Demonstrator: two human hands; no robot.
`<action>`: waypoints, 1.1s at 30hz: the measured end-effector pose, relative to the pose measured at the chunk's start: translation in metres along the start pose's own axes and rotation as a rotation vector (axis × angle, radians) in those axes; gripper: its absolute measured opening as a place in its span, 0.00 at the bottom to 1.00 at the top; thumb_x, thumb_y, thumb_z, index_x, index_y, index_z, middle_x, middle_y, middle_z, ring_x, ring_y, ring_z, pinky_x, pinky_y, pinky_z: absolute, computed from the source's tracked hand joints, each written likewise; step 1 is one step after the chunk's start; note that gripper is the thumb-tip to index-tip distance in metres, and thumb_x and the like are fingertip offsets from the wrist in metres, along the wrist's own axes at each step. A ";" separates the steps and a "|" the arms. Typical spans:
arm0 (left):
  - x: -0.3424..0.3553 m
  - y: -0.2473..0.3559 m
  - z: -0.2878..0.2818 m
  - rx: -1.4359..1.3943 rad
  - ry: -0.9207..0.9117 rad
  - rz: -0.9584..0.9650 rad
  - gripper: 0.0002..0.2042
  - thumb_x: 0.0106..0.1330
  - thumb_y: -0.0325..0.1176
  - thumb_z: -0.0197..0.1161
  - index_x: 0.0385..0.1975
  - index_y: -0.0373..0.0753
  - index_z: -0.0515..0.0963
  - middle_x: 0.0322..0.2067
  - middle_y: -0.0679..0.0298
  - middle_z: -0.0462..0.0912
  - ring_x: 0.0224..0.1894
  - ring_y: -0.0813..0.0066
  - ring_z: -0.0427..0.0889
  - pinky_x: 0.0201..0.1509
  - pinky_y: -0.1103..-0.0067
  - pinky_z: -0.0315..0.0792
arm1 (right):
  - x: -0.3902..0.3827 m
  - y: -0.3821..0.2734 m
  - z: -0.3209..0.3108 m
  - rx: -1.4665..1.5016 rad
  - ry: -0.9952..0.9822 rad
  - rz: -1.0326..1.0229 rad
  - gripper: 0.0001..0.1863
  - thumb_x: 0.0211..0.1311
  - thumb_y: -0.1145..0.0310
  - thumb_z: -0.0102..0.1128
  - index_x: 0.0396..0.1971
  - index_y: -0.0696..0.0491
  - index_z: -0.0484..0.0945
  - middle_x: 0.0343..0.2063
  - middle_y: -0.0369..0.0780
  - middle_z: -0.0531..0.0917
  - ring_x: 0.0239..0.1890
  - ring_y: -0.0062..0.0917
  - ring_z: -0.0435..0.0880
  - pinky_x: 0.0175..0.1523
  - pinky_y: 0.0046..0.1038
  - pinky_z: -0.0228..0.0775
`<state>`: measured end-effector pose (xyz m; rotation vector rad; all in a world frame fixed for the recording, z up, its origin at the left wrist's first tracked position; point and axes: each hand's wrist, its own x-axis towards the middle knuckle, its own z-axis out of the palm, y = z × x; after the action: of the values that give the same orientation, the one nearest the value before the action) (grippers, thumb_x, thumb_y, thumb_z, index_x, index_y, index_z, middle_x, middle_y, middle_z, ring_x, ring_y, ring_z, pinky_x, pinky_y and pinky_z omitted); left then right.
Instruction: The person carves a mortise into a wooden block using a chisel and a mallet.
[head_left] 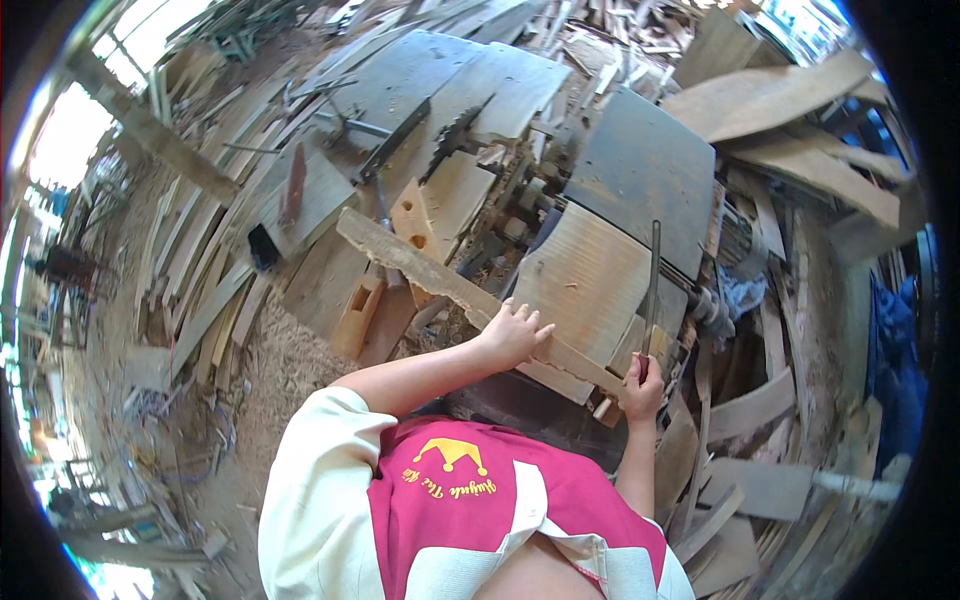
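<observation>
So from my end of the link I had a rough wood strip (440, 275) slanting across the near side of the pale wooden panel (585, 280), its far end poking out left of it. My left hand (515, 335) was loosely curled over the strip at the panel's near left corner, fingers a bit spread. My right hand (642, 388), near the panel's right corner, was closed round a thin dark rod (654, 285); couldn't tell if it had the strip's end too. Left of the panel sat a block with holes (412, 225), past that a toothed blade (452, 138), and beyond the panel a grey metal plate (640, 180)
</observation>
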<state>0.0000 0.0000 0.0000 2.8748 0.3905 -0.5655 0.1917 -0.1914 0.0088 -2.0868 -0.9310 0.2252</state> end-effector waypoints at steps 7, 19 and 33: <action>-0.028 -0.020 -0.020 -0.068 0.217 -0.089 0.42 0.37 0.45 0.73 0.58 0.49 0.60 0.51 0.59 0.69 0.59 0.65 0.63 0.60 0.53 0.53 | 0.024 -0.004 0.030 0.060 -0.236 -0.051 0.13 0.60 0.64 0.51 0.32 0.60 0.73 0.23 0.45 0.78 0.28 0.31 0.79 0.34 0.29 0.68; -0.126 -0.070 -0.016 -0.292 0.619 -0.244 0.23 0.36 0.46 0.70 0.33 0.43 0.74 0.29 0.64 0.77 0.38 0.65 0.76 0.39 0.72 0.67 | 0.043 -0.079 0.031 0.285 -0.178 -0.109 0.10 0.65 0.65 0.47 0.35 0.56 0.72 0.16 0.33 0.68 0.15 0.14 0.65 0.17 0.18 0.56; -0.199 -0.174 0.016 -0.530 1.264 -0.917 0.30 0.39 0.44 0.71 0.40 0.30 0.74 0.32 0.49 0.77 0.38 0.54 0.76 0.41 0.70 0.70 | 0.010 -0.081 0.090 0.209 -0.534 -0.273 0.08 0.62 0.68 0.51 0.35 0.56 0.73 0.15 0.33 0.71 0.17 0.14 0.69 0.23 0.19 0.61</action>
<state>-0.2334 0.1179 0.0414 1.9914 1.6816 1.1813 0.1140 -0.0980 0.0127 -1.7083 -1.4261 0.7259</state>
